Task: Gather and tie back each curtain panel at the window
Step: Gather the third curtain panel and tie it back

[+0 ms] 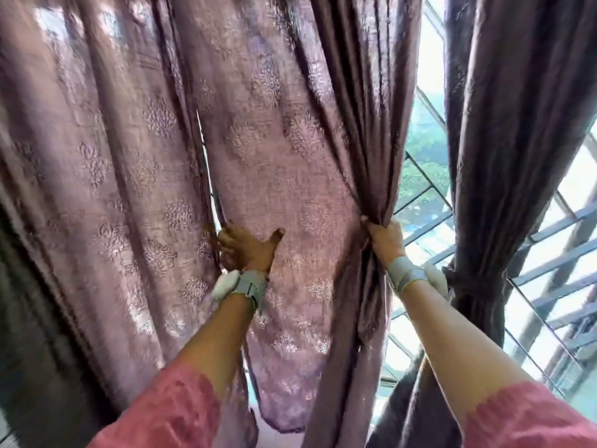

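Note:
A mauve patterned curtain panel [284, 163] hangs in the middle of the view. My left hand [245, 247] grips its left edge, fingers curled behind the cloth and thumb spread on the front. My right hand [386, 242] is closed on the bunched folds of its right edge. A second panel [97, 163] of the same cloth hangs loose at the left, with a thin slit of light between the two. At the right a darker panel [504, 124] is gathered and bound with a tieback [465, 282] at its waist.
Behind the curtains is a window with a metal grille [549, 253], bright daylight and green trees outside. Both my wrists wear grey straps, and my sleeves are pink.

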Tool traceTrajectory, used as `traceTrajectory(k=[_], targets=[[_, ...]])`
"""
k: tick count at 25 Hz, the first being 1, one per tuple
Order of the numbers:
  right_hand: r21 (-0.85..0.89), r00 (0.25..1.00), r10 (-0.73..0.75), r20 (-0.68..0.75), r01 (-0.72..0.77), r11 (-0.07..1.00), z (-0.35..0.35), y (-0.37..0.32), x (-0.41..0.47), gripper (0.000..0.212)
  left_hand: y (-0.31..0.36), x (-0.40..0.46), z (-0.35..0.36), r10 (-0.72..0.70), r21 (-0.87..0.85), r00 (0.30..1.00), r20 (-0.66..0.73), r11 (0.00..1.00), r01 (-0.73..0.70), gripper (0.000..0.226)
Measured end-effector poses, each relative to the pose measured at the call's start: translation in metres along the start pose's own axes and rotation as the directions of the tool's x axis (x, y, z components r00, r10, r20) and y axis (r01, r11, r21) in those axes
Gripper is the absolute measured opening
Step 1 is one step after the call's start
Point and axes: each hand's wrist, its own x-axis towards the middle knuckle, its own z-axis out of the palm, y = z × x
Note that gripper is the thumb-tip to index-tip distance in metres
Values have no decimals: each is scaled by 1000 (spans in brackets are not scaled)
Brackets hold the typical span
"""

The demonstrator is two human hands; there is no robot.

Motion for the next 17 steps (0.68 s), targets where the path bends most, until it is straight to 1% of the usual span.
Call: traceTrajectory(k=[1,2,3,4,5,6,7,8,9,10,11,12,13,14,15,16,17], targets=[[54,1000,-7,17,6,999,0,2,0,19,2,9,2,-52,-44,990,133,997,59,107],[106,999,-13,31,10,994,2,3,-1,20,5,14,7,-47,-100,962,270,992,77,100],[141,999,-28,45,21,990,7,5,-3,22,11,16,13,-14,-121,927,375,991,64,82],[157,997,-45,69,34,987,14,4,-6,24,17,14,16,33,-67,908,417,998,-5,58],[161,992,-63,105,46,986,22,4,-8,27,24,9,23,86,3,900,428,995,-96,40],[160,983,-87,162,61,985,29,3,-10,28,30,-1,32,157,59,885,438,977,-203,32],[165,967,-108,231,71,984,36,2,-12,30,36,-12,40,225,63,860,458,957,-284,31],[180,948,-105,301,51,982,41,2,-13,34,41,-26,47,271,12,830,488,949,-316,32],[203,937,-84,340,14,979,45,3,-14,41,45,-37,53,315,-53,793,521,939,-339,35],[213,941,-64,333,-8,977,46,3,-14,47,46,-42,57,366,-111,746,557,922,-370,40],[205,958,-54,280,-4,979,44,3,-12,49,48,-43,60,415,-144,681,604,897,-418,43],[165,980,-44,193,12,986,39,4,-8,46,45,-39,61,441,-180,617,651,880,-439,43],[95,994,-44,97,35,995,33,7,-3,41,40,-33,64,465,-239,571,677,872,-426,39],[19,998,-59,32,58,998,27,9,1,36,36,-29,60,462,-305,592,660,885,-351,34],[-30,997,-73,7,73,997,23,12,4,36,32,-24,57,456,-359,661,596,888,-288,28],[-41,997,-71,7,71,997,21,14,5,36,28,-19,56,427,-370,756,496,892,-260,24],[-27,998,-57,16,57,998,21,16,6,35,24,-13,57,388,-310,833,396,910,-276,24]])
